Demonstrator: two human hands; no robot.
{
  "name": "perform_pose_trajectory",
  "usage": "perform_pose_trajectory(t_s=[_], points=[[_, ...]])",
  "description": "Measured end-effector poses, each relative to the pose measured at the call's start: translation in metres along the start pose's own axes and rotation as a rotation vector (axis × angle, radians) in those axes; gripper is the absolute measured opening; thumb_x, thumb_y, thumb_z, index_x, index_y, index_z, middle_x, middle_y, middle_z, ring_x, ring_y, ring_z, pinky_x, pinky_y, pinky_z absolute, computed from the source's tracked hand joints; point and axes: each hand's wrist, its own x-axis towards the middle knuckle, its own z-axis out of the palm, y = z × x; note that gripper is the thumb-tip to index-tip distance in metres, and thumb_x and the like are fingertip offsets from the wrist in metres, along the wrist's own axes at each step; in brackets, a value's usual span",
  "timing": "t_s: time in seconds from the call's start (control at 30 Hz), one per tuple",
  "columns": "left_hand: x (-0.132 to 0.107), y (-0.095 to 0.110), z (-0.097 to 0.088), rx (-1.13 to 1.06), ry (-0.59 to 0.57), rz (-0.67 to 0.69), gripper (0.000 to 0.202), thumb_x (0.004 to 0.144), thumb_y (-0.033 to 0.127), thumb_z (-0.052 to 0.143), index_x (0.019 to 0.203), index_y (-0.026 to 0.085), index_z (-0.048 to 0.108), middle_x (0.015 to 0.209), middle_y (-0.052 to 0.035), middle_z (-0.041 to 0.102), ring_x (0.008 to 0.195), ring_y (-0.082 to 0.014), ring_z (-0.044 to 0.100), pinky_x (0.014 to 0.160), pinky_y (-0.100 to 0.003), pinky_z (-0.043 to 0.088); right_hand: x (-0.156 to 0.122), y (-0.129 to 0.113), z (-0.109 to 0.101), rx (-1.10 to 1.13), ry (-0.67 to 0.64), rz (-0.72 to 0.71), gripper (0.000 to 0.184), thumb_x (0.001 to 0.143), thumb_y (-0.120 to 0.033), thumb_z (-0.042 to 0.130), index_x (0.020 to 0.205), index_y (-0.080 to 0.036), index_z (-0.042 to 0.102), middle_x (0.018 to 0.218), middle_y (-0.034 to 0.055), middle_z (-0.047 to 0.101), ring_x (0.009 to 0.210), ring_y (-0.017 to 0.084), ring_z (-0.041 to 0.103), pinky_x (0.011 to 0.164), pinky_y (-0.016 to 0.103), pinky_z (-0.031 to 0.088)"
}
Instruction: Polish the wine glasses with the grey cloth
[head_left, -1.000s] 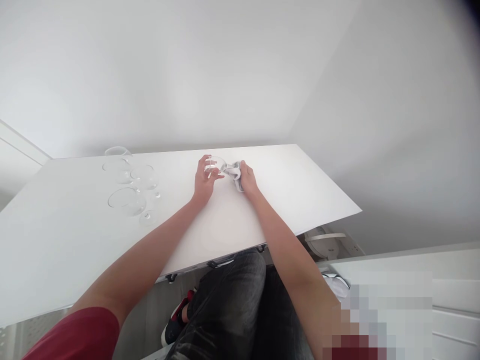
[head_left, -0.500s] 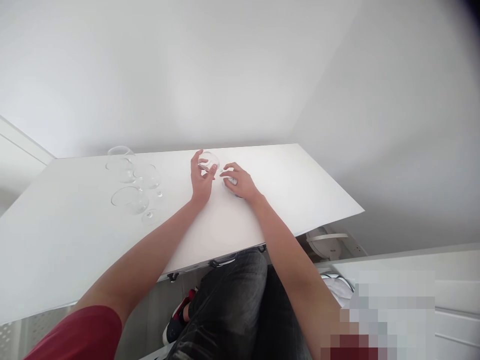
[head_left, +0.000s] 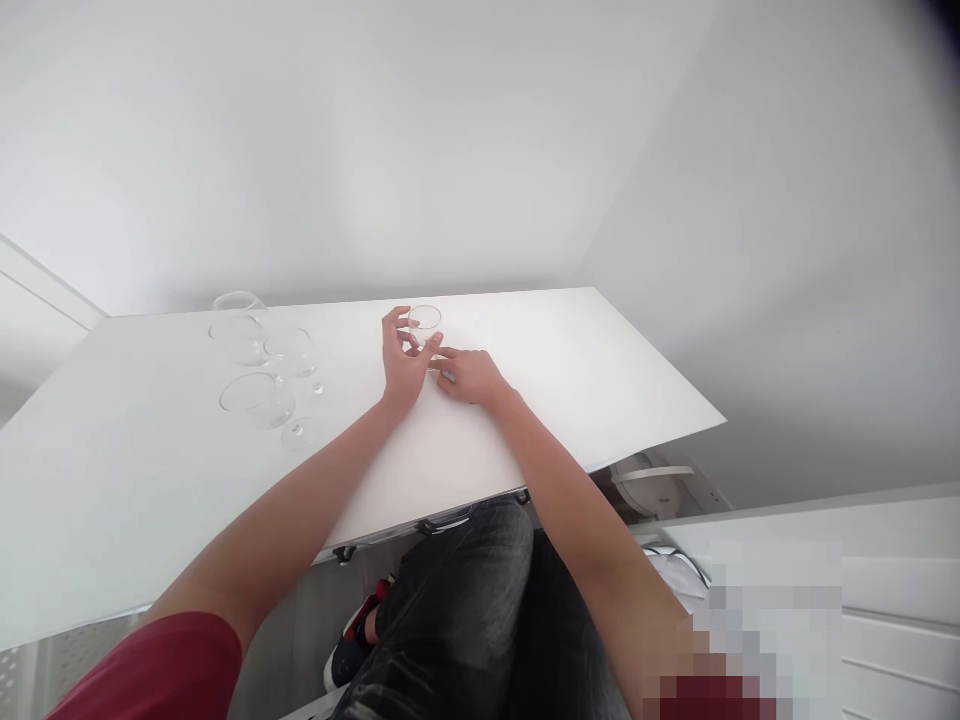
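Observation:
Near the far middle of the table, a clear stemmed glass (head_left: 425,318) stands roughly upright with its round rim facing up. My left hand (head_left: 405,360) curls round the left side of its bowl, thumb in front and fingers behind. My right hand (head_left: 472,375) reaches in from the right, its fingertips closed at the lower part of the same glass, just under my left thumb. The stem and foot are mostly hidden by my fingers.
Several clear stemmed glasses (head_left: 259,400) are grouped on the left of the white table (head_left: 600,380), hard to see against it. A wall (head_left: 465,150) rises behind the table. Dark handles (head_left: 442,522) run along the near edge, above my knees.
The glass has turned from tilted to nearly upright in my left hand. My right hand has moved slightly left and down, its spread fingers closing in to the glass's lower part.

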Motion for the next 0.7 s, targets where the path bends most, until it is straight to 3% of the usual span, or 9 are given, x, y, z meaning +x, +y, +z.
perform_pose_trajectory(t_s=[0.3, 0.47, 0.57, 0.7], points=[[0.004, -0.009, 0.001, -0.009, -0.026, -0.045, 0.064, 0.085, 0.047, 0.085, 0.137, 0.033, 0.052, 0.129, -0.0067, 0.059, 0.083, -0.0130, 0.058, 0.065, -0.025, 0.054, 0.001, -0.001, 0.000, 0.044, 0.024, 0.024, 0.046, 0.099, -0.028, 0.053, 0.139, -0.037, 0.074, 0.156, -0.0049, 0.065, 0.103, 0.024, 0.075, 0.079, 0.035, 0.053], [0.004, -0.011, 0.000, -0.043, -0.033, -0.101, 0.058, 0.090, 0.053, 0.079, 0.136, 0.032, 0.049, 0.130, -0.0081, 0.055, 0.083, -0.0133, 0.059, 0.056, -0.023, 0.055, 0.004, 0.001, 0.004, 0.043, 0.046, 0.104, 0.042, 0.100, -0.030, 0.052, 0.135, -0.035, 0.076, 0.156, -0.0042, 0.065, 0.115, 0.026, 0.073, 0.086, 0.038, 0.057], [0.004, -0.012, 0.000, -0.086, 0.001, -0.169, 0.043, 0.098, 0.056, 0.068, 0.126, 0.030, 0.050, 0.119, -0.0062, 0.053, 0.081, -0.0129, 0.056, 0.051, -0.020, 0.051, 0.007, 0.010, 0.006, 0.049, 0.080, 0.233, 0.041, 0.099, -0.030, 0.053, 0.133, -0.034, 0.077, 0.155, -0.0020, 0.066, 0.120, 0.029, 0.071, 0.092, 0.042, 0.058], [0.005, -0.014, 0.000, -0.118, 0.021, -0.228, 0.033, 0.099, 0.053, 0.066, 0.117, 0.029, 0.051, 0.113, -0.0044, 0.052, 0.077, -0.0109, 0.054, 0.050, -0.019, 0.049, 0.006, 0.030, 0.004, 0.095, 0.179, 0.526, 0.041, 0.099, -0.028, 0.054, 0.133, -0.029, 0.077, 0.145, 0.0068, 0.071, 0.121, 0.032, 0.069, 0.102, 0.047, 0.056]])
